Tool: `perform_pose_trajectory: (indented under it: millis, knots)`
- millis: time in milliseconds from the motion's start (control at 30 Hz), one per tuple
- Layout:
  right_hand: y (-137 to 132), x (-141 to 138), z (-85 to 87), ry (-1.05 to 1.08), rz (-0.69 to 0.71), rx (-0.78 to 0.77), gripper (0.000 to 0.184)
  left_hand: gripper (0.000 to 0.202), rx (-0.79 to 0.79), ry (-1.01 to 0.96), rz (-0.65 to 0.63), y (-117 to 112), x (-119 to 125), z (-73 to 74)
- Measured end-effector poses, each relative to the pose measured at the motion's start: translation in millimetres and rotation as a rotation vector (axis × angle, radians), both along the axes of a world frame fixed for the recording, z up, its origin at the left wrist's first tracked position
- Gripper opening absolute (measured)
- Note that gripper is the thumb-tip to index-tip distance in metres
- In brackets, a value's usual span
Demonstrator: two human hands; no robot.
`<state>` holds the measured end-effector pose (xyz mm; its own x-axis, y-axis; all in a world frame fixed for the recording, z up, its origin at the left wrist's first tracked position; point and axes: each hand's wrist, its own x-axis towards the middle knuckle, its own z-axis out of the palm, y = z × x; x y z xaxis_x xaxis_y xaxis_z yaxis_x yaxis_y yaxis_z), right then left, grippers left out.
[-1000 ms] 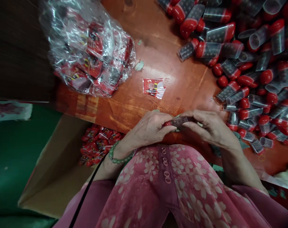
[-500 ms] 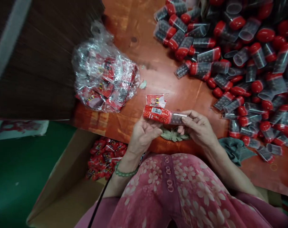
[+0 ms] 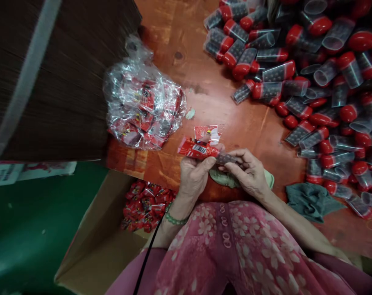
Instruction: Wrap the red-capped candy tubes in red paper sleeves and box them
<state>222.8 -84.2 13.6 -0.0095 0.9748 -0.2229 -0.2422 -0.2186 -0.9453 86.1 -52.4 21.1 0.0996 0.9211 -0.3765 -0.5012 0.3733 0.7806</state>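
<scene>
My left hand [image 3: 194, 174] and my right hand [image 3: 246, 173] are both closed on one small tube at the table's near edge. The left fingers pinch its red printed wrapper [image 3: 196, 149], which sticks out to the left. The right fingers grip the dark dotted end of the tube [image 3: 227, 158]. A loose red and clear wrapper [image 3: 207, 133] lies on the table just beyond the hands. A green bead bracelet [image 3: 174, 220] circles my left wrist.
A clear plastic bag of red wrappers [image 3: 143, 110] lies at the left of the red-brown table [image 3: 201, 61]. Several red-capped tubes [image 3: 311, 82] are heaped at the right. Cloths [image 3: 310, 200] lie by the edge. A cardboard box [image 3: 112, 241] below holds wrapped red pieces [image 3: 146, 203].
The hands rose from the table edge and the red wrapper came into view over the tube's left end. Since then the tube has tilted slightly and the view shifted right.
</scene>
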Motion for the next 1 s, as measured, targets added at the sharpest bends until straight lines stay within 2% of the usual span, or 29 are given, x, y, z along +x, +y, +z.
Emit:
perform_pose_trajectory:
  millis: [100, 233, 400, 500, 567, 667, 733, 867, 1000]
  knots:
    - [-1, -3, -1.7, -0.005, 0.022, 0.004, 0.028, 0.041, 0.028, -0.024, -0.019, 3, -2, 1.3]
    - [-1, -4, -0.3, -0.067, 0.032, -0.012, 0.030, 0.038, -0.010, -0.056, -0.064, 9, -7, -0.6]
    - [5, 0, 0.4, 0.164, 0.119, -0.184, 0.035, 0.037, 0.010, -0.105, -0.190, 12, -10, -6.6]
    - [7, 1, -2.6, 0.209, 0.161, -0.222, 0.037, 0.037, 0.002, -0.097, -0.187, 10, -6, -8.0]
    - [6, 0, -5.6, 0.114, 0.114, -0.171, 0.035, 0.033, -0.010, -0.089, -0.150, 8, -1, -7.8]
    - [3, -1, -9.7, -0.185, -0.014, -0.038, 0.029, 0.027, -0.039, -0.102, -0.114, 8, 3, -8.0]
    - [4, -2, -10.2, -0.251, -0.016, -0.003, 0.027, 0.029, -0.063, -0.085, -0.118, 8, 3, -8.8]
    - [11, -7, -4.9, 0.039, 0.117, -0.110, 0.034, 0.043, -0.062, -0.043, -0.121, 8, -2, -10.1]
    - [15, -11, -0.9, 0.119, 0.116, -0.137, 0.037, 0.045, -0.036, -0.062, -0.026, 4, -3, -8.9]
